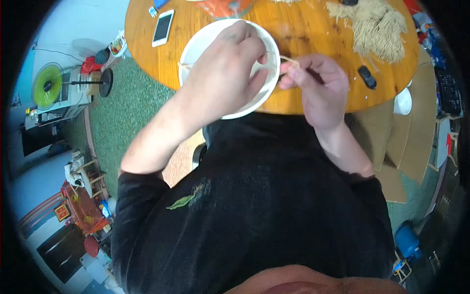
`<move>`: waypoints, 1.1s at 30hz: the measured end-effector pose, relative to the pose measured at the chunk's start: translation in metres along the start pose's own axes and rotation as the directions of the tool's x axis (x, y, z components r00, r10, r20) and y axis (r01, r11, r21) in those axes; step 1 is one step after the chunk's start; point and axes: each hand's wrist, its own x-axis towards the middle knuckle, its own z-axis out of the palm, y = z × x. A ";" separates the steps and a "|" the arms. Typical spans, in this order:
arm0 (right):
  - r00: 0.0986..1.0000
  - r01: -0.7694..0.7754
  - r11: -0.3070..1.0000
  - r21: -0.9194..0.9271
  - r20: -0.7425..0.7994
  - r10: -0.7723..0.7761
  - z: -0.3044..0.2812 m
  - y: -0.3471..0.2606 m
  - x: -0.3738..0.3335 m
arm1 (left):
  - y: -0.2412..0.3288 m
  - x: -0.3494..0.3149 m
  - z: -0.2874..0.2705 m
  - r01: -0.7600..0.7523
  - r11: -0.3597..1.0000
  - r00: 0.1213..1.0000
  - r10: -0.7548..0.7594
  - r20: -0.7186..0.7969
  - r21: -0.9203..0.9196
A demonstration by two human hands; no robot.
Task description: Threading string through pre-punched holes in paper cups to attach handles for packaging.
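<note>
A white round tub [198,40] stands at the near edge of the wooden table. My left hand [223,66] reaches over it with fingers curled down inside the rim; whatever they grip is hidden beneath the hand. Just outside the tub's right side, my right hand [320,81] pinches a thin beige cord [289,60] between thumb and fingertips. That cord runs from the right hand over the rim toward the left fingers. A short beige end also pokes out over the tub's left rim.
On the wooden table [298,29] lie a white phone [163,28] at the left, a heap of beige cords [377,30] at the far right, and a small black object [366,77]. An orange-red container [225,7] stands behind the tub. Cardboard [416,132] lies right of the table.
</note>
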 end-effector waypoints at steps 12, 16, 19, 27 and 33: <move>0.996 0.086 0.995 -0.049 0.005 -0.086 -0.026 -0.009 -0.008 | 0.016 -0.046 -0.040 0.161 0.618 0.945 0.128 0.300 -0.769; 0.991 -0.128 0.989 0.071 0.041 0.126 -0.026 -0.004 -0.030 | 0.038 -0.065 -0.055 -0.079 0.019 0.973 -0.214 -0.081 -0.997; 0.898 -0.421 0.826 0.375 0.300 0.322 -0.024 0.001 -0.048 | 0.044 -0.064 -0.053 -0.223 -0.074 0.967 -0.140 -0.211 -0.972; 0.824 -0.555 0.562 0.613 0.497 0.271 -0.041 0.013 -0.057 | 0.042 -0.040 -0.039 -0.147 -0.011 0.953 0.266 -0.145 -0.989; 0.990 -0.103 0.899 0.426 -0.039 0.132 -0.056 -0.026 -0.008 | 0.027 -0.035 -0.038 -0.425 0.643 0.903 0.349 -0.250 -0.638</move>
